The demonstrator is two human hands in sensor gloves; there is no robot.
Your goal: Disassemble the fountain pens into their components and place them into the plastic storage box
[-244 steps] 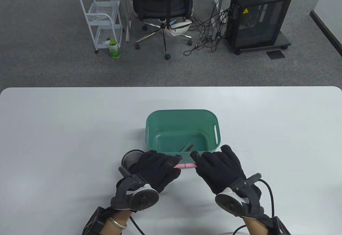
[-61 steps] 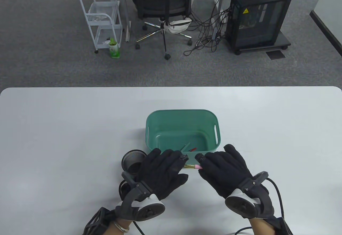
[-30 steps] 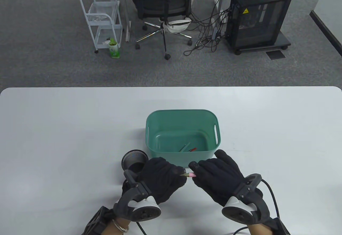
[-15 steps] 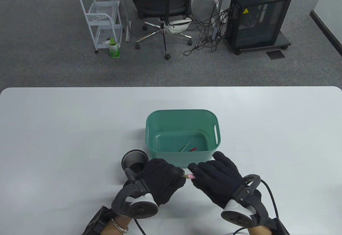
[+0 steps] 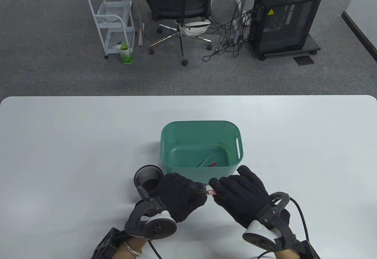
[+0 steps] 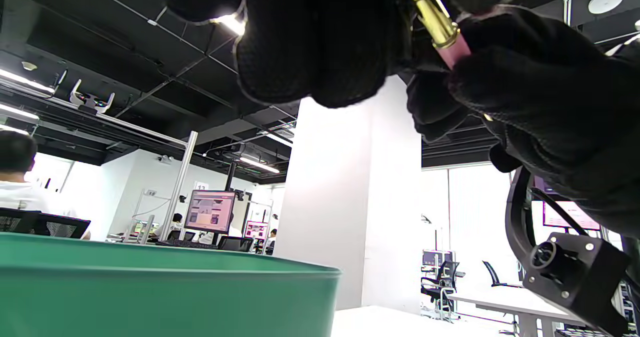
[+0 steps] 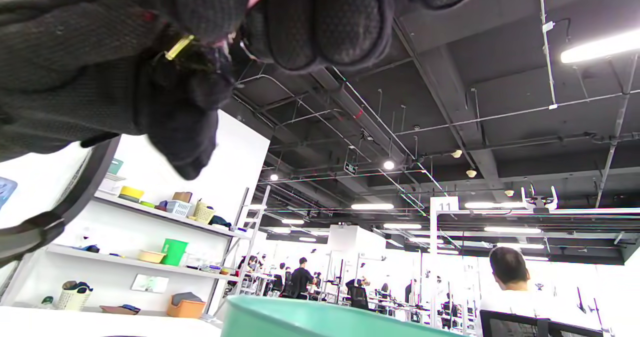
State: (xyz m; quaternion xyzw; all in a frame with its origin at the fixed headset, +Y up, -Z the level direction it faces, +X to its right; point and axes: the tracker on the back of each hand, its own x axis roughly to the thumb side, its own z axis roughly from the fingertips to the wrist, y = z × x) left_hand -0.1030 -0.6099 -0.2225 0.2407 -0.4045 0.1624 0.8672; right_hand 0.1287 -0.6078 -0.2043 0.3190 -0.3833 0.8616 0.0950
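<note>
**Table view: both hands pinch the pink pen section in front of the green box**

Table view, compared with half a second ago: the left hand (image 5: 179,195) and the right hand (image 5: 240,195) have closed in slightly, so less of the pink pen part (image 5: 211,192) shows between them. Compared with 8.1 s ago, the visible pink length is much shorter, and the hands now sit lower, below the box wall. Box contents look unchanged over the last second.

Hands: both wear black knit gloves with a coarse weave. Each carries a grey and white tracker with a ring-shaped guard. Left fingers are curled round the left end of the pen part; right thumb and fingers pinch its right end. Both hands are off the table surface or close to it; I cannot tell which.

Pen part: in the left wrist view it is a smooth pink tube (image 6: 452,52) ending in a shiny gold metal collar (image 6: 434,19) that runs up into the left fingers.

Storage box (image 5: 239,145): teal plastic, rounded rectangle, smooth walls, slot handle in the right side. It stands on the white table (image 5: 73,141), just beyond the hands. Inside lie thin pen pieces (image 5: 207,163), green and red.

Black mesh pen cup (image 5: 147,176): round, wire mesh, just left of the box, partly hidden by the left hand.
</note>
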